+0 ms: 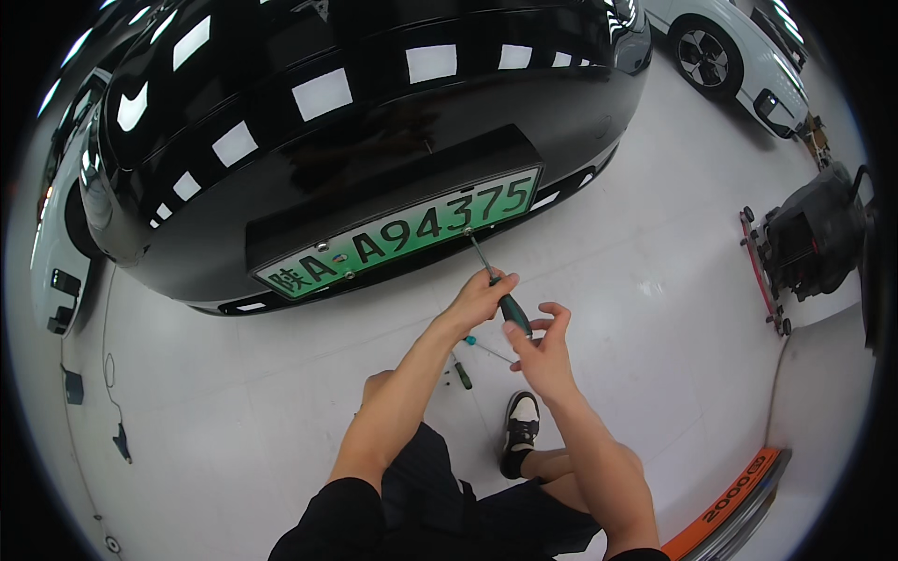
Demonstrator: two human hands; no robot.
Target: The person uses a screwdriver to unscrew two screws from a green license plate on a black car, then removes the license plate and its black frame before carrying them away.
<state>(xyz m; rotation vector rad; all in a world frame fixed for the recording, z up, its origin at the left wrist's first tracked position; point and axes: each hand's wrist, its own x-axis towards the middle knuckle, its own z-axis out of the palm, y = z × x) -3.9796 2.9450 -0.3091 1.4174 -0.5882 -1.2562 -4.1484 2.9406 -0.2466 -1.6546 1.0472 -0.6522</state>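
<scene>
My left hand (480,303) grips a green-handled screwdriver (515,313) where the handle meets the shaft. The shaft's tip meets a fastener (468,231) at the lower edge of a green licence plate (414,235). Around the handle's rear end are the thumb and fingers of my right hand (548,354), the index finger raised away from it. Two more fasteners show on the plate's left half, and a dark slot lies along its upper right edge. The plate sits on a black mount (393,193) on the bumper of a black car (210,224).
On the floor lie a dark green screwdriver (463,376), a teal-handled tool (470,340) and small dark pieces (447,383). White cars stand left and right (708,59). A wheeled machine (807,245) and an orange ramp-like object (729,501) are at right; a cable (109,372) runs at left.
</scene>
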